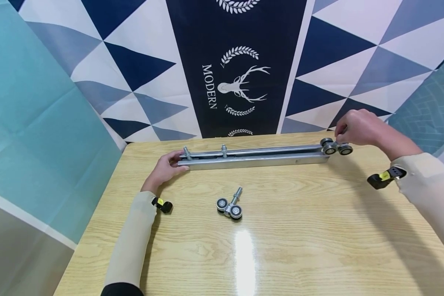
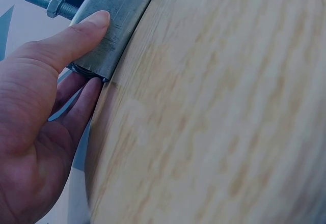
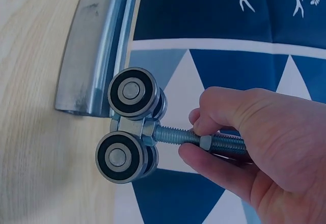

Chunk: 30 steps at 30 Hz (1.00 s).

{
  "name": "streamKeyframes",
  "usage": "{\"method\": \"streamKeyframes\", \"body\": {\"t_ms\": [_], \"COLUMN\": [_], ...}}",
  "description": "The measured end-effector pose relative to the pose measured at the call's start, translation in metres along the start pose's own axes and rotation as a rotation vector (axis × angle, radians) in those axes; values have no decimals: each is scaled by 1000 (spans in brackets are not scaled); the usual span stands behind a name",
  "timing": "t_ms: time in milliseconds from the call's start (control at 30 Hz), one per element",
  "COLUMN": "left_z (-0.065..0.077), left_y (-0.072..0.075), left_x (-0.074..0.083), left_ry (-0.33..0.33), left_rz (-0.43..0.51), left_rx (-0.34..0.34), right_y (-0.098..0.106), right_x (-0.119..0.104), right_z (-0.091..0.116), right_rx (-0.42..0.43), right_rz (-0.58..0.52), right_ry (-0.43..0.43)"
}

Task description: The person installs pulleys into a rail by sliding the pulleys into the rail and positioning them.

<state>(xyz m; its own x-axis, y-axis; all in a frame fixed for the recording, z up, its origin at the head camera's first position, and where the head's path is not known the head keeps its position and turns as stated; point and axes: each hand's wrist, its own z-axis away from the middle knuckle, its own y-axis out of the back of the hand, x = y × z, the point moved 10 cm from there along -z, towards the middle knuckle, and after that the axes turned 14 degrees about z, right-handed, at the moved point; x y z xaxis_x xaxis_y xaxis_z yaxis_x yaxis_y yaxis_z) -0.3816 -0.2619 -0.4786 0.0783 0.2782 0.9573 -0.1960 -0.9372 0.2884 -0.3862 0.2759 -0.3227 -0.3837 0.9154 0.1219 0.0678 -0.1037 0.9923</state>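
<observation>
Over by the far edge of the pale wood-grain table (image 1: 299,230), the person's left hand (image 1: 165,167) grips the left end of a long silver metal rail (image 1: 255,163), thumb along its side. Near that end, two threaded steel bolts (image 1: 224,152) stand up from the rail's slot. The right hand (image 1: 360,127) pinches the threaded stem of a silver roller trolley with black-ringed wheels (image 3: 131,94), right at the rail's other end; I can't quite tell whether any wheel sits inside. A matching second trolley (image 1: 236,211) lies in front, well apart from both hands.
</observation>
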Motion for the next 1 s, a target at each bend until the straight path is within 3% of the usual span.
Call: {"method": "streamKeyframes", "body": {"t_ms": [400, 1000], "left_z": [-1, 0], "left_y": [0, -1], "left_x": [1, 0], "left_ry": [5, 0], "left_rz": [-7, 8], "left_rx": [7, 6], "right_y": [-10, -47], "right_x": [24, 48], "right_z": [-3, -9], "right_rx": [-33, -83], "right_rz": [18, -33], "right_ry": [-18, -59]}}
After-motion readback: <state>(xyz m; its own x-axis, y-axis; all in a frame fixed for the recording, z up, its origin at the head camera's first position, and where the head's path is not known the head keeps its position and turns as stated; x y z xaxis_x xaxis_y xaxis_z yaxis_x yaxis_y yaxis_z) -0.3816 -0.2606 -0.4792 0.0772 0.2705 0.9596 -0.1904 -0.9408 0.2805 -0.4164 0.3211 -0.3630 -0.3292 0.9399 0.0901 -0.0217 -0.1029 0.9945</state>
